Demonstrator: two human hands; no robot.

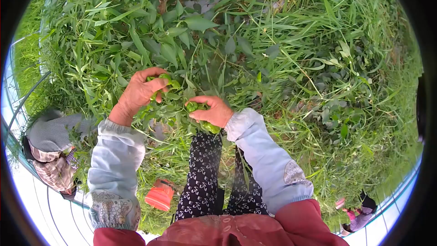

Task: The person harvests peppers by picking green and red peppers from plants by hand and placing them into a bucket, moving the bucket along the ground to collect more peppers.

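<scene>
Among the leafy plants, my left hand [142,92] is closed around some green peppers [169,80], which show between and beyond its fingers. Just to the right and a little lower, my right hand [213,110] has its fingers wrapped round another green pepper [192,106]. One more green pepper [210,127] shows under the right hand, partly covered by it. Leaves and stems fill the small gap between the two hands. Pale blue sleeve covers reach to both wrists.
An orange-red container [160,195] lies on the grass below my left hand. A person in a patterned top [52,168] is bent over at the far left, and another person [362,214] is at the lower right. Tall grass and pepper plants surround me.
</scene>
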